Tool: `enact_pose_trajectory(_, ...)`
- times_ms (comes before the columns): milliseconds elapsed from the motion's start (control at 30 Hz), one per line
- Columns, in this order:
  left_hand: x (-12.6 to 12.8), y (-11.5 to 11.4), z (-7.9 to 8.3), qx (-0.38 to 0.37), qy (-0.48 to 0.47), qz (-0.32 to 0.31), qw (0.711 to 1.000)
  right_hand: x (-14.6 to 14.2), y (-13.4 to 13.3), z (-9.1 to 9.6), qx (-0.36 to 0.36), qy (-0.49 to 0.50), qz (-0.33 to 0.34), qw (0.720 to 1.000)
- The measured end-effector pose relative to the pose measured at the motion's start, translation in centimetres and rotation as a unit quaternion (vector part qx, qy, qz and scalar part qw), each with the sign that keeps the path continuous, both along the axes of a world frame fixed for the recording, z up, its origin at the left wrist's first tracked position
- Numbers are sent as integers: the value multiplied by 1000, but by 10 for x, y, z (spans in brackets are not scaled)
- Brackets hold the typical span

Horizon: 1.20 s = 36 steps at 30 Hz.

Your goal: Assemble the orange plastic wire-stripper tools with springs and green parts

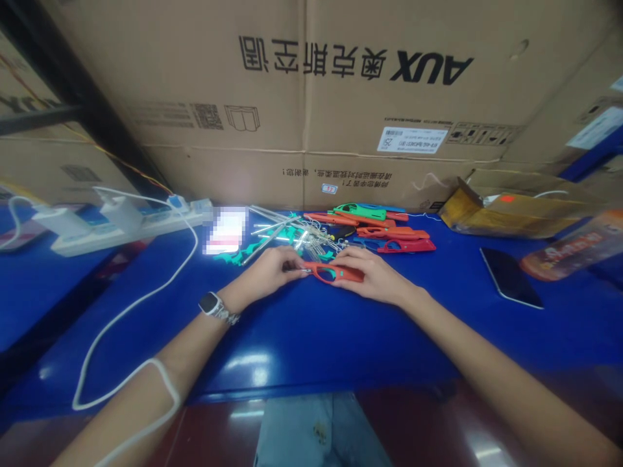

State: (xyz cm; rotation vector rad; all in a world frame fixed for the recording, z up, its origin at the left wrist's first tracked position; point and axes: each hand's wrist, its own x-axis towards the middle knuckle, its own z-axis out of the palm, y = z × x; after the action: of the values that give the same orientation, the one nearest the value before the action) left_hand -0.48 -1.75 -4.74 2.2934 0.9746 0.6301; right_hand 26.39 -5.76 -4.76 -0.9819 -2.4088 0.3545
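Observation:
An orange lighter body [325, 272], the long-nosed kind with an oval trigger opening and a teal trigger in it, lies across the space between my hands. My right hand [372, 272] is wrapped around its handle end. At its narrow end, my left hand [280, 271] pinches a small metallic piece, partly hidden by the fingers. Just beyond the hands spreads a heap of thin metal tubes [272, 237], teal plastic parts [238, 255] and fine wires. Several lighter casings [394, 233] in orange, red, green and blue are piled to the right of that heap.
A white power strip [121, 230] with plugs stands at the left, its white cable [129, 305] looping over the blue table [302, 337] and my left forearm. To the right are a phone [511, 277], a bottle [574, 250] and an open carton [506, 207]. Large cardboard boxes [302, 117] rise behind.

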Motion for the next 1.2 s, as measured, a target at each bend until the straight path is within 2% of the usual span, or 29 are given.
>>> enact_pose_trajectory(167,-7,3,1,7,7,-1,1000,-4,6,5,-14,-21,19,1000)
enact_pose_trajectory(467,-19,10,1,19,-6,-30,999,-11,28,17,-92,-6,76,993)
enact_pose_trajectory(667,-20,12,-1,-2,-19,-29,999,-10,28,15,-121,10,62,991)
enact_pose_trajectory(933,-20,11,0,-9,-23,-27,999,-8,27,13,-102,-24,53,993)
enact_pose_trajectory(1200,-20,10,1,-66,-23,7,998,-7,29,9,-98,-28,46,994)
